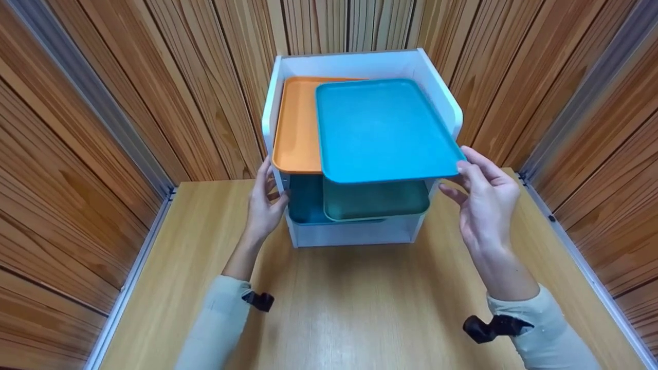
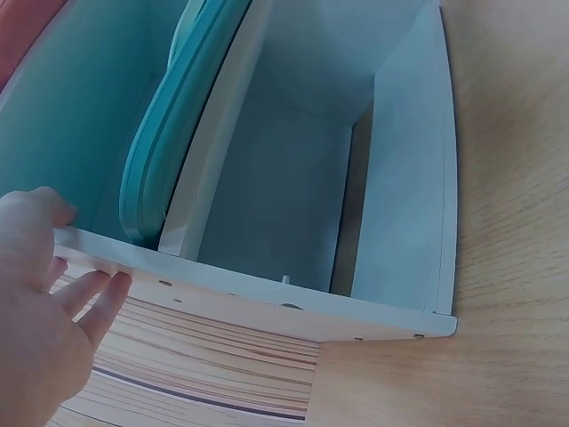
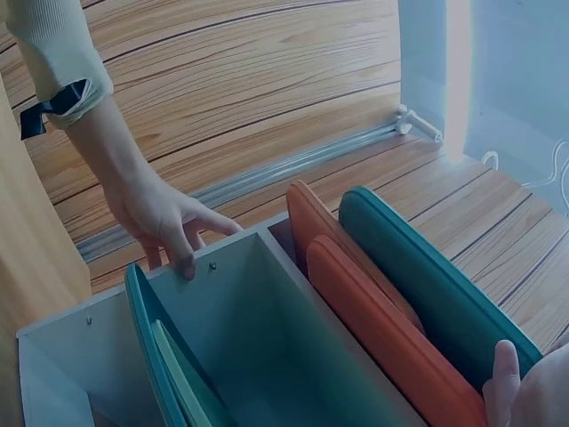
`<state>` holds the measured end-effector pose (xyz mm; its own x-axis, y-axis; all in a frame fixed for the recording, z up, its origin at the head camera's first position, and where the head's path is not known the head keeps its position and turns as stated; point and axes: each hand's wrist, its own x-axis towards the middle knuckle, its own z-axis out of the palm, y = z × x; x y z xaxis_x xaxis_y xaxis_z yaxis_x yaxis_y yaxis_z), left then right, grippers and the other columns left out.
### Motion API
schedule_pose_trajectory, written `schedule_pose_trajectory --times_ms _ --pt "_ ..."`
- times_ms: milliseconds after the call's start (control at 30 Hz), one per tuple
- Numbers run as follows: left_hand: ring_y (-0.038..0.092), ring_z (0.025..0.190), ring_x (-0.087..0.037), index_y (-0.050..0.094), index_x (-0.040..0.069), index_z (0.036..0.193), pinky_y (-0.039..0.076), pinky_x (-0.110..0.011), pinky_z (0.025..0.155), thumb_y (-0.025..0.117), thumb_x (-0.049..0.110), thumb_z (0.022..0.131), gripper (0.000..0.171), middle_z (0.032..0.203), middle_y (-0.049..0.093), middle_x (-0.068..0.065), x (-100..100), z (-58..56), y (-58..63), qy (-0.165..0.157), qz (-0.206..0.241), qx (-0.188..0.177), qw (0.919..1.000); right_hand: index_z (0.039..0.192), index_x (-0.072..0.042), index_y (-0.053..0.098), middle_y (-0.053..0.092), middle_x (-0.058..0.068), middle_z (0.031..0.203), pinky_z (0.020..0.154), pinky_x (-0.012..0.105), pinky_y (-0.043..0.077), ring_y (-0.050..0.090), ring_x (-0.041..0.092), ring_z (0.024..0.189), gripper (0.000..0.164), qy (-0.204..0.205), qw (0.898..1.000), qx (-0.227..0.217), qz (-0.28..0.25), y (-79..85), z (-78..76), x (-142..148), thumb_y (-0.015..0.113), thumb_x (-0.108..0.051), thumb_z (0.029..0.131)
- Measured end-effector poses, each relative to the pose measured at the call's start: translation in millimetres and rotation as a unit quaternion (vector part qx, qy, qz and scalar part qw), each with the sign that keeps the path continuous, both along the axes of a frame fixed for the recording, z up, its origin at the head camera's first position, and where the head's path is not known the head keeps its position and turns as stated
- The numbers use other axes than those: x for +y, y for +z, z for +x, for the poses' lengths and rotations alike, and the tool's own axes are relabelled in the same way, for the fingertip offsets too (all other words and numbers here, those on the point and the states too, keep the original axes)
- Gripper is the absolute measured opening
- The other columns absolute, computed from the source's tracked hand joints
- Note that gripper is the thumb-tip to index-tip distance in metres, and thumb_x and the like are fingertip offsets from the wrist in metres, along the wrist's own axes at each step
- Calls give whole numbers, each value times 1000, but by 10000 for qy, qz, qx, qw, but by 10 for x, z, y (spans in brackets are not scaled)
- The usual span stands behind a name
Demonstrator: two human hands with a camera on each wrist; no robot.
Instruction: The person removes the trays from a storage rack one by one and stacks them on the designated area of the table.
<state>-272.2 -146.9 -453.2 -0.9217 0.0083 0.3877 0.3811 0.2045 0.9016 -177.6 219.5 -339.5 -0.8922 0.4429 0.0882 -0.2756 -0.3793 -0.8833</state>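
A white shelf unit (image 1: pixel 354 236) stands with a blue tray (image 1: pixel 383 133) on top, lying askew over an orange tray (image 1: pixel 298 128). My right hand (image 1: pixel 486 198) pinches the blue tray's front right corner between thumb and fingers. In the right wrist view, two orange trays (image 3: pixel 387 325) show beneath the blue one. My left hand (image 1: pixel 264 205) grips the front edge of the unit's left side panel (image 2: pixel 231 285), thumb inside and fingers outside. On the lower shelf, a green tray (image 1: pixel 375 200) partly covers a dark teal tray (image 1: pixel 306 200).
The unit's bottom compartment (image 2: pixel 276 178) lies under the shelf with the green and teal trays. Wood-grain walls (image 1: pixel 103 103) with metal rails (image 1: pixel 133 277) enclose the light wooden table (image 1: pixel 339 308) on both sides and behind.
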Motion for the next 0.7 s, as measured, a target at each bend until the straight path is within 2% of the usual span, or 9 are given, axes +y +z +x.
schedule_pose_trajectory --times_ms 167,300,400,533,700 --pt "57 159 -44 30 12 176 56 -64 123 63 -3 108 77 183 41 -14 8 -10 -5 -38 5 97 9999 137 -5 75 70 7 112 82 30 72 83 19 95 29 51 9993 209 -297 -63 60 -23 72 -11 109" --pt "58 158 -44 30 12 176 57 -63 122 64 -2 108 77 183 41 -14 13 -12 2 -13 -17 68 10000 142 -9 68 70 8 113 85 30 72 82 19 90 31 231 9980 310 -502 -103 97 -66 69 -12 111" --pt "58 158 -45 29 12 177 57 -63 121 64 -2 109 78 182 42 -15 14 -10 13 19 -56 24 10000 152 -13 57 68 9 129 89 29 72 81 19 93 40 532 9968 280 -523 -118 135 -115 66 -16 114" --pt "57 158 -45 28 13 177 57 -64 121 63 -2 109 78 182 41 -16 5 -11 5 34 -86 5 10000 167 -18 36 52 11 155 95 30 71 81 20 100 58 1088 9921 223 -581 -126 201 -215 62 -17 115" --pt "56 159 -46 29 13 177 56 -65 121 63 -2 109 77 183 40 -16 2 -6 -17 29 -62 29 10000 172 -21 22 44 12 166 96 38 71 86 22 108 69 1377 9885 147 -606 -108 258 -368 59 -10 115"
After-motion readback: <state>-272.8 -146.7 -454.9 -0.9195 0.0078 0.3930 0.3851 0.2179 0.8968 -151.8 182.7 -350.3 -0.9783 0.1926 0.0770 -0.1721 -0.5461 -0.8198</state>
